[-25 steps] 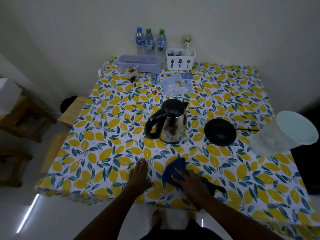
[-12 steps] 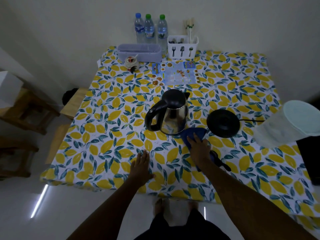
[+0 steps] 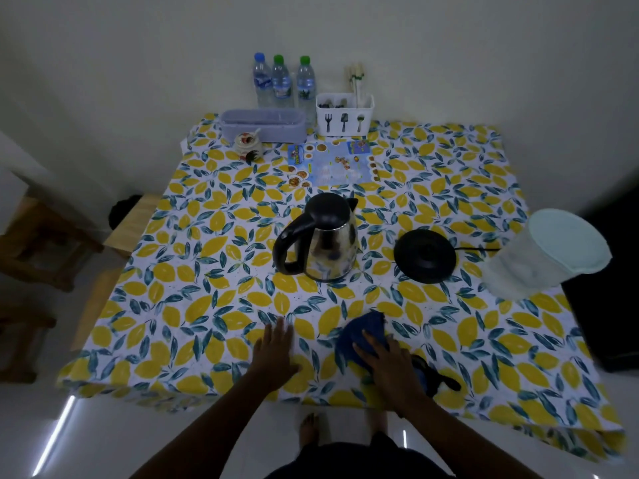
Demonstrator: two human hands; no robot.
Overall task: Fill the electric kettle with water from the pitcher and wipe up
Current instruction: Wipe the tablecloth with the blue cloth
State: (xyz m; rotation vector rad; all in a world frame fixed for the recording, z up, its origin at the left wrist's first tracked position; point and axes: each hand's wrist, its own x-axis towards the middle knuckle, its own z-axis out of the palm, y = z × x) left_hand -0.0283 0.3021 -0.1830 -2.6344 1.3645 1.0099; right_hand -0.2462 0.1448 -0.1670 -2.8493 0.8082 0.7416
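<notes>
1. Lidded pitcher (image 3: 546, 254) at right edge; steel kettle (image 3: 321, 238) mid-table, off its base (image 3: 425, 252), lid down
2. Lemon tablecloth (image 3: 193, 288): left hand (image 3: 276, 350) flat, fingers together; right hand (image 3: 387, 357) flat, pressing blue cloth (image 3: 363, 331)

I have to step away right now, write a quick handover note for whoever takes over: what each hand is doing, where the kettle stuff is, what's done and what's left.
Left hand: flat and open on the tablecloth near the front edge, holding nothing.
Right hand: pressed flat on the blue cloth, wiping the front of the table.
Kettle: upright mid-table, lid shut, off its base, which lies to its right.
Pitcher: at the right edge, lid on.
Done: probably the filling, though no water level is visible.
Left: finish wiping, put the cloth away, perhaps set the kettle on its base.
</notes>
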